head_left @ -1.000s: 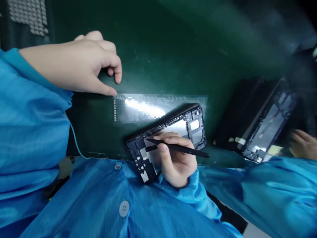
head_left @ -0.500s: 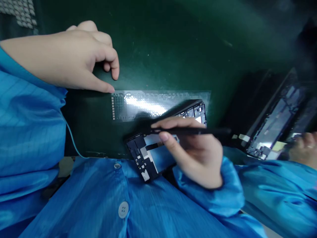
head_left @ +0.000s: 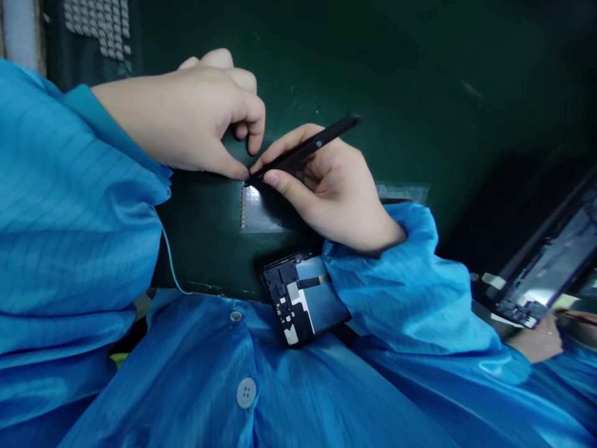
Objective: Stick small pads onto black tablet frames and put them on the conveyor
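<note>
My left hand [head_left: 212, 115] rests with its fingers loosely curled and its thumb stretched out, the thumb tip at the top left corner of a clear plastic sheet [head_left: 265, 221]. Down the sheet's left edge runs a row of small pale pieces [head_left: 243, 211]. In my right hand [head_left: 333, 186] are black tweezers [head_left: 317, 144], slanted so that their tip meets that same corner, close beside my left thumb. My right hand and sleeve cover the middle of the sheet. Below them lies an opened phone [head_left: 305, 305], its inner parts facing up; my right sleeve hides its right end.
At the upper left is a sheet of pale small pieces [head_left: 105, 25]. On the right stands another opened phone [head_left: 550, 261], with a co-worker's hand [head_left: 538, 339] below it. A thin blue cord [head_left: 168, 255] hangs from my left sleeve. Everything lies on a dark green mat [head_left: 396, 74].
My right hand has moved with the tweezers from above the phone up and left to the sheet's corner. My left hand stays at that corner. The view has shifted slightly left.
</note>
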`<state>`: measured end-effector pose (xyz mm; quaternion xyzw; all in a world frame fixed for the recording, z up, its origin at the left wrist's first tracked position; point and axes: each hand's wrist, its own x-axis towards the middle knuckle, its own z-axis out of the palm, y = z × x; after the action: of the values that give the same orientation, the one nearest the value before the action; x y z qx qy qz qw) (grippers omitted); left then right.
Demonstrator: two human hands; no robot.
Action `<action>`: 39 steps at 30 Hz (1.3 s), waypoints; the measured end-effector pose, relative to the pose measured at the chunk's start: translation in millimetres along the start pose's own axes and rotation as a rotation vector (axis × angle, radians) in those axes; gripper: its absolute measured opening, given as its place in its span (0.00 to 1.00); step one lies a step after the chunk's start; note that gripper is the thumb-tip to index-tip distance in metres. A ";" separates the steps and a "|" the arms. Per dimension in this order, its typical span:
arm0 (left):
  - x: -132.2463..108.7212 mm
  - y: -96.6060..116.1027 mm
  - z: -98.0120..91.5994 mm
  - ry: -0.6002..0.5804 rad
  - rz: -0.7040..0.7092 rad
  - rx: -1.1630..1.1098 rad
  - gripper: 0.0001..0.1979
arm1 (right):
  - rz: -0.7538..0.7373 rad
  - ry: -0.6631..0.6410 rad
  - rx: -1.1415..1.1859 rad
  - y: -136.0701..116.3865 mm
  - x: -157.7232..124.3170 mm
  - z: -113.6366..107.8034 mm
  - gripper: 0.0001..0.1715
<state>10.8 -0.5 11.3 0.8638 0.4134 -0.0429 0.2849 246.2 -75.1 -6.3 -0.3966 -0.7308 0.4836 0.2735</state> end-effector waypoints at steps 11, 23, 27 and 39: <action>-2.9 3.4 -1.6 0.007 0.022 -0.023 0.34 | 0.165 0.201 0.298 -19.8 -28.2 -11.1 0.08; -4.1 -9.5 8.7 0.148 0.063 -0.049 0.57 | 0.090 0.735 0.010 -24.6 -142.9 44.7 0.12; -4.3 -14.6 9.7 0.142 0.075 -0.034 0.59 | 0.073 0.700 -0.004 -28.2 -140.0 40.5 0.12; -4.7 -0.5 -3.5 0.013 0.026 -0.010 0.51 | 0.089 0.145 -0.043 -53.0 -40.8 -8.6 0.05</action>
<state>6.8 -1.6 15.5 0.8678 0.4042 -0.0313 0.2872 258.0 -116.9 45.4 -0.4686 -0.7010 0.4492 0.2953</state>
